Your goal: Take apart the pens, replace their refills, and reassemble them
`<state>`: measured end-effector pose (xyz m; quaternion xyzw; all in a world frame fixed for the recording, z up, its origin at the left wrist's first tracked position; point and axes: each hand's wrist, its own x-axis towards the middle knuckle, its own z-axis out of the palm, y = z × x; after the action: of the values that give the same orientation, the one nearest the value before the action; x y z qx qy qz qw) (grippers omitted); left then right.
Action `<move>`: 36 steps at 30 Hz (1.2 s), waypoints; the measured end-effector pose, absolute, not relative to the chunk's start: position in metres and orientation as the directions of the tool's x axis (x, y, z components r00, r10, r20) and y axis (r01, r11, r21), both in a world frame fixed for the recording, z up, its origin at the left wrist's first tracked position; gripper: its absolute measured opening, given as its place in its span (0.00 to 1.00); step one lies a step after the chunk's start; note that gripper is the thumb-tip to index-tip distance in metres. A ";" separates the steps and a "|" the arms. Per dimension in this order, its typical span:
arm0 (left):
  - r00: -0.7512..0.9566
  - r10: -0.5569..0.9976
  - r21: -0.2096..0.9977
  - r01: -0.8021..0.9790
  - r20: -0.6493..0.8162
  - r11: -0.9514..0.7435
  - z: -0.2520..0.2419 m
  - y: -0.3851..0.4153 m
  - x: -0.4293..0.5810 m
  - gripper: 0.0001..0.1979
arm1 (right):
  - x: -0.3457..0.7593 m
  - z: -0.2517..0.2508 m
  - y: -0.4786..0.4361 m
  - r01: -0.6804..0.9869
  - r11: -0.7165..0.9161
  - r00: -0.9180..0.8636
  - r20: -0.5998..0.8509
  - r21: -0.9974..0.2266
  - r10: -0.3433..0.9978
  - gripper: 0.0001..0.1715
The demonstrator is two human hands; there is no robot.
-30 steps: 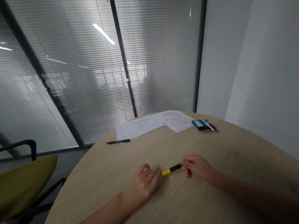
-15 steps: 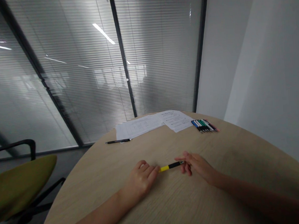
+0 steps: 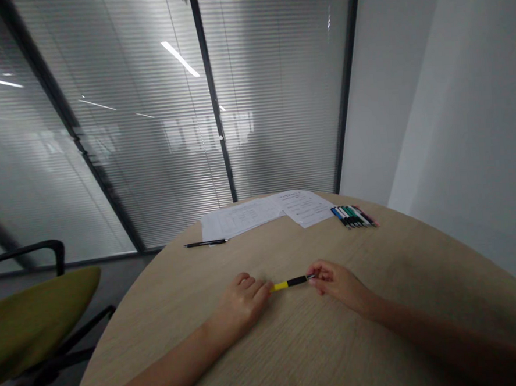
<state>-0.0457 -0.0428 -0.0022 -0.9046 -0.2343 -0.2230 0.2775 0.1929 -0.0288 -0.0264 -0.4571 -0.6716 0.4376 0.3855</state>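
Note:
A short yellow and black marker [image 3: 290,283] is held level just above the round wooden table [image 3: 380,337], between both hands. My left hand [image 3: 242,301] pinches its yellow end with curled fingers and rests on the tabletop. My right hand [image 3: 335,281] pinches the black end with fingertips closed around it.
At the far side of the table lie white printed sheets [image 3: 259,213], a black pen [image 3: 205,243] and a row of several coloured markers [image 3: 353,216]. A chair with an olive seat [image 3: 33,317] stands at the left. Glass walls with blinds rise behind.
Both hands and the marker have shifted slightly away from me across the table. My right fingers, loosely spread half a second ago, have closed again on the black end.

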 end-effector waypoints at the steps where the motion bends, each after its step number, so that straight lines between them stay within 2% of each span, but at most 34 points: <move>1: 0.789 0.301 -0.396 0.549 0.535 -0.736 -0.003 -0.043 -0.046 0.10 | 0.193 -0.026 -0.029 0.287 0.198 -0.283 0.114 -0.937 0.952 0.04; 5: 0.793 0.292 -0.397 0.541 0.535 -0.741 -0.003 -0.044 -0.047 0.09 | 0.194 -0.027 -0.030 0.305 0.230 -0.310 0.132 -0.924 0.941 0.05; 10: 0.807 0.263 -0.406 0.513 0.530 -0.756 0.000 -0.048 -0.046 0.09 | 0.197 -0.032 -0.028 0.338 0.315 -0.349 0.193 -0.887 0.917 0.16; 16: 0.821 0.241 -0.410 0.485 0.517 -0.772 -0.001 -0.049 -0.046 0.09 | 0.197 -0.033 -0.029 0.438 0.301 -0.320 0.166 -0.847 0.933 0.23; 19: 0.821 0.269 -0.391 0.495 0.504 -0.776 -0.002 -0.048 -0.047 0.09 | 0.197 -0.035 -0.028 0.407 0.282 -0.307 0.160 -0.869 0.938 0.24; 25: 0.762 0.274 -0.356 0.547 0.587 -0.758 -0.001 -0.043 -0.045 0.09 | 0.193 -0.034 -0.028 0.178 0.272 -0.346 0.198 -0.946 0.917 0.18; 31: 0.767 0.279 -0.366 0.549 0.578 -0.751 -0.002 -0.042 -0.045 0.09 | 0.192 -0.029 -0.031 0.233 0.282 -0.350 0.190 -0.931 0.917 0.10; 36: 0.782 0.263 -0.381 0.530 0.565 -0.757 -0.001 -0.045 -0.045 0.08 | 0.195 -0.029 -0.030 0.325 0.325 -0.365 0.200 -0.888 0.910 0.11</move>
<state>-0.0453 -0.0448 -0.0009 -0.9043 -0.2193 -0.2470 0.2706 0.1952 -0.0304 -0.0287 -0.4255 -0.7253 0.3954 0.3696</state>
